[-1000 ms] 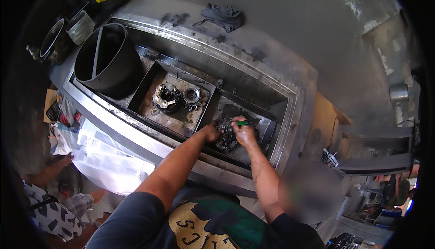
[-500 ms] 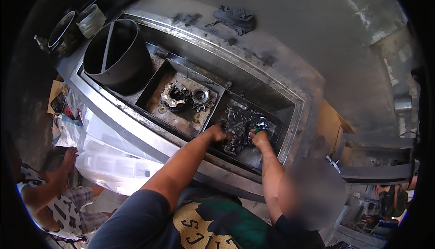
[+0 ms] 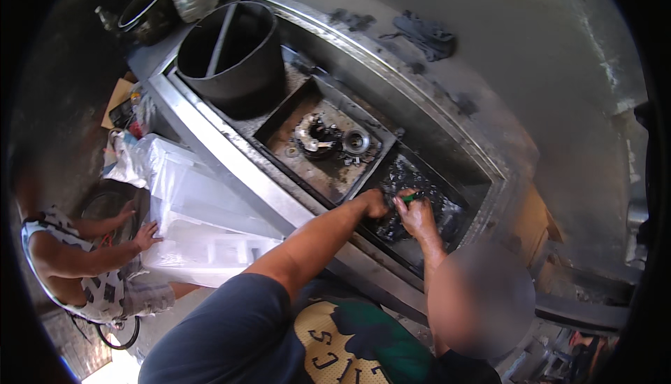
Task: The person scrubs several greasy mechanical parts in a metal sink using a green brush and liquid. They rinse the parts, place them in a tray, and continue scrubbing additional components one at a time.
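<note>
T-shirt (image 3: 278, 347): short-sleeved, dark navy. Left sleeve (image 3: 220, 324): plain navy, wide, ending above elbow. Right sleeve (image 3: 467, 368): dark, partly visible at lower edge. Front print (image 3: 325, 338): gold-yellow shape, perforated-mesh look, dark block lettering; dark-green area (image 3: 391, 338) to its right. Left forearm (image 3: 325, 231), right forearm (image 3: 434, 250): bare. Left hand (image 3: 375, 204), right hand (image 3: 419, 217): bare.

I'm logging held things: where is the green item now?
In the head view, the green item is right of centre, in the right hand, over the wet tray, beside the left hand.
</note>
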`<state>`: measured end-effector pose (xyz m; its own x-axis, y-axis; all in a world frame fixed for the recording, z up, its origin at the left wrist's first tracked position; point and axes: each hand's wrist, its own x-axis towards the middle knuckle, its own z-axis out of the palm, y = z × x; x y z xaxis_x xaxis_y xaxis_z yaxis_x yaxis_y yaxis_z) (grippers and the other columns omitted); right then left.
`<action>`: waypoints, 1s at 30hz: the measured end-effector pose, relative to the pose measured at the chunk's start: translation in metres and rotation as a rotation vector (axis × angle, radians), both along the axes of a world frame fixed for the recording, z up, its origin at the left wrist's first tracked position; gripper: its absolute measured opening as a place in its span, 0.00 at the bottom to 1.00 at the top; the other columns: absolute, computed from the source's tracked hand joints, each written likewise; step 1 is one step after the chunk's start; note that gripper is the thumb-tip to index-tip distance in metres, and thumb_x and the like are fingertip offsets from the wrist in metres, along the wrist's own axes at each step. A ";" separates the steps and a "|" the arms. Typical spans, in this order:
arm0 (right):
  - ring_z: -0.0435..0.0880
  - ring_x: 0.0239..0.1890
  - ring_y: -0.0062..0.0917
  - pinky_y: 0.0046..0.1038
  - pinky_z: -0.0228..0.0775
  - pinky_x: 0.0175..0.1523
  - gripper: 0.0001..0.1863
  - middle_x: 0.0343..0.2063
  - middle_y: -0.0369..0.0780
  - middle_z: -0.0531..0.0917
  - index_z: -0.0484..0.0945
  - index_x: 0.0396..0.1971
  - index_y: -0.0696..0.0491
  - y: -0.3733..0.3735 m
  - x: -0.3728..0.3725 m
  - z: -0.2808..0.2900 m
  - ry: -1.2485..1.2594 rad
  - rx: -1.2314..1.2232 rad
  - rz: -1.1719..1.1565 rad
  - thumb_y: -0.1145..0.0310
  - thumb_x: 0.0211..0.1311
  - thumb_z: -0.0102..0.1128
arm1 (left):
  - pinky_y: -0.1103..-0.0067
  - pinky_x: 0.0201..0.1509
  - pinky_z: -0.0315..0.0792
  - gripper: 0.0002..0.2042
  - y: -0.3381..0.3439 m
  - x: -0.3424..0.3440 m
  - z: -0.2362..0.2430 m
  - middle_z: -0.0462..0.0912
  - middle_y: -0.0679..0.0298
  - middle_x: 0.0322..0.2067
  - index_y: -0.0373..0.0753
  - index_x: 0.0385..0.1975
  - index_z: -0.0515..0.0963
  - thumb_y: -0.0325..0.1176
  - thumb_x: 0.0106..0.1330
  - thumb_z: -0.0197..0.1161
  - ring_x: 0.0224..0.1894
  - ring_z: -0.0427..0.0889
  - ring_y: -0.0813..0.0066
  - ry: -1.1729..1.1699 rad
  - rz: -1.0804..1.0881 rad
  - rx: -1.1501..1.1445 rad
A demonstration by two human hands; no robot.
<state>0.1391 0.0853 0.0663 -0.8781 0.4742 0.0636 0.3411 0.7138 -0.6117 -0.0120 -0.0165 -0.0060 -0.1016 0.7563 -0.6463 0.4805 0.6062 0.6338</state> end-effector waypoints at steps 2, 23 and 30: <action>0.88 0.42 0.46 0.40 0.78 0.49 0.13 0.38 0.50 0.89 0.85 0.40 0.59 0.024 0.028 -0.050 0.087 -0.171 -0.341 0.63 0.71 0.66 | 0.65 0.61 0.80 0.28 0.002 0.002 0.010 0.84 0.40 0.55 0.28 0.49 0.85 0.47 0.58 0.67 0.58 0.84 0.48 0.046 -0.102 -0.005; 0.83 0.32 0.32 0.37 0.76 0.42 0.15 0.30 0.43 0.83 0.80 0.39 0.59 0.025 0.003 0.046 0.075 -0.120 -0.377 0.60 0.77 0.60 | 0.63 0.66 0.75 0.37 -0.036 0.031 0.066 0.78 0.39 0.57 0.29 0.63 0.70 0.29 0.50 0.75 0.61 0.80 0.44 0.159 0.182 0.447; 0.86 0.41 0.39 0.34 0.77 0.55 0.06 0.34 0.44 0.86 0.82 0.39 0.61 0.073 0.054 -0.073 0.124 0.212 -0.450 0.73 0.71 0.62 | 0.64 0.65 0.77 0.37 -0.037 0.016 0.082 0.81 0.40 0.55 0.29 0.56 0.74 0.43 0.48 0.82 0.60 0.82 0.45 0.073 0.202 0.348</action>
<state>0.1928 0.1587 -0.0070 -0.5696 0.7690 0.2900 0.5775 0.6256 -0.5245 0.0039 -0.0537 0.0763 -0.3064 0.8888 -0.3408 0.4252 0.4481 0.7864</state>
